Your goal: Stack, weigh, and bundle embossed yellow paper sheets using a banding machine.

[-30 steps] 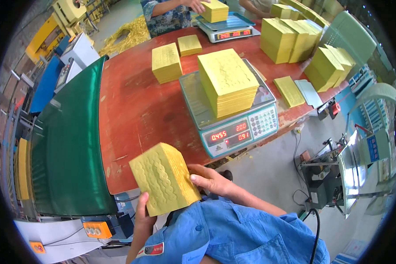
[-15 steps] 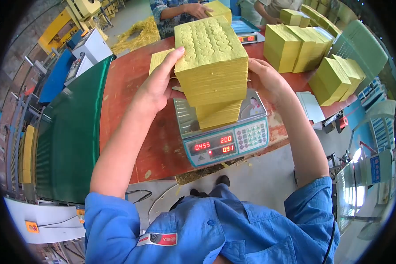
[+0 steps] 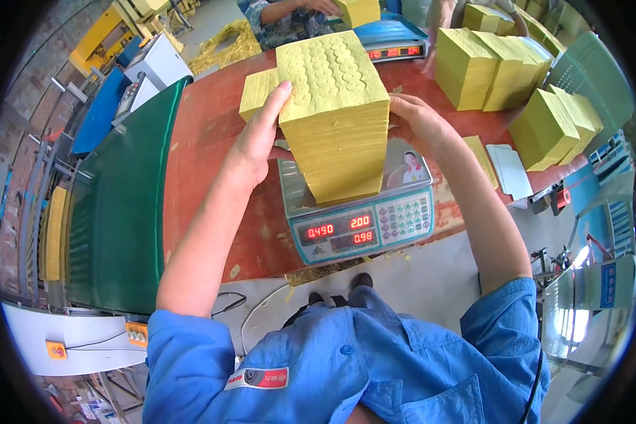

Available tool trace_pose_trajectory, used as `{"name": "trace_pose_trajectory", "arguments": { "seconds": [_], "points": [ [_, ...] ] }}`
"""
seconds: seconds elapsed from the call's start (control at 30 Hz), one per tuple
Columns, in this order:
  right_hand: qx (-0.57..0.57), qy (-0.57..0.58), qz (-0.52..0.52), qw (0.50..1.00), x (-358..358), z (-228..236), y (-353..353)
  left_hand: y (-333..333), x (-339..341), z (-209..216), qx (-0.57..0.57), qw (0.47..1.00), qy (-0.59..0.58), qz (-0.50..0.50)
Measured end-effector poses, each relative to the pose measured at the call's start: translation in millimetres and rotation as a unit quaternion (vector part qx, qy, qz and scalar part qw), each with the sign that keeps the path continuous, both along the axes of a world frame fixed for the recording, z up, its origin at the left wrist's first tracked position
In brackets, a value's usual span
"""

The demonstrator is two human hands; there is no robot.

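A tall stack of yellow paper [image 3: 339, 134] with rows of stamped scalloped marks on its top sheet stands on the pan of a digital scale [image 3: 364, 237]. My left hand [image 3: 254, 141] is closed on the stack's left side, thumb along the upper edge and fingers partly hidden behind it. On the opposite side, my right hand [image 3: 422, 121] grips the right edge, its fingertips out of sight behind the paper. The scale's red digits are lit, and its keypad faces me.
A smaller yellow stack [image 3: 258, 92] lies behind my left hand on the red table [image 3: 205, 205]. Several yellow stacks [image 3: 466, 71] stand at the right. Across the table, a co-worker's hand [image 3: 321, 6] touches yellow paper by a second scale [image 3: 392, 39]. A green-covered surface [image 3: 120, 212] borders the left.
The upper part of the stack has come down and lined up with the paper below it, making one even block. The scale's digits have changed. Both my hands keep their hold.
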State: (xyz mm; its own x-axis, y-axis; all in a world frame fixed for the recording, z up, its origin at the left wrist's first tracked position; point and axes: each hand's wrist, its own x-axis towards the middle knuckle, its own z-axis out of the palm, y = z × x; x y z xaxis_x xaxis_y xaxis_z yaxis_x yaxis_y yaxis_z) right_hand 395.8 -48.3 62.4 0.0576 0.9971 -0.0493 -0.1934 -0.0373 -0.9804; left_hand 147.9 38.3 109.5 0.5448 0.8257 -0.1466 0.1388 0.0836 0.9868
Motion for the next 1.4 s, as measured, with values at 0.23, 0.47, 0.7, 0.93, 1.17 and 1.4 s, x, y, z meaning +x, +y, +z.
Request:
{"name": "trace_pose_trajectory", "arguments": {
  "seconds": [0.23, 0.47, 0.7, 0.93, 1.17, 1.4],
  "points": [
    [0.004, -0.005, -0.021, 1.0, 2, -5, -4, 5, 1, -10, 0.101, 0.995, 0.023, 0.0],
    [0.109, 0.103, -0.176, 0.973, 1, -79, 12, 6, 12, -69, -0.007, 0.98, -0.189, 0.067],
    [0.085, 0.153, -0.174, 0.969, -60, -49, 10, -5, 31, -103, -0.095, 0.945, -0.31, 0.051],
    [0.119, 0.099, -0.14, 0.978, -29, -66, -27, -43, -12, -100, -0.035, 0.934, -0.317, 0.163],
    [0.116, 0.109, -0.137, 0.978, -69, -69, -143, -130, -57, -105, -0.065, 0.959, -0.252, 0.111],
    [0.052, 0.168, -0.182, 0.967, -110, -94, -197, -176, -84, -128, -0.091, 0.973, -0.175, 0.123]
  ]
}}
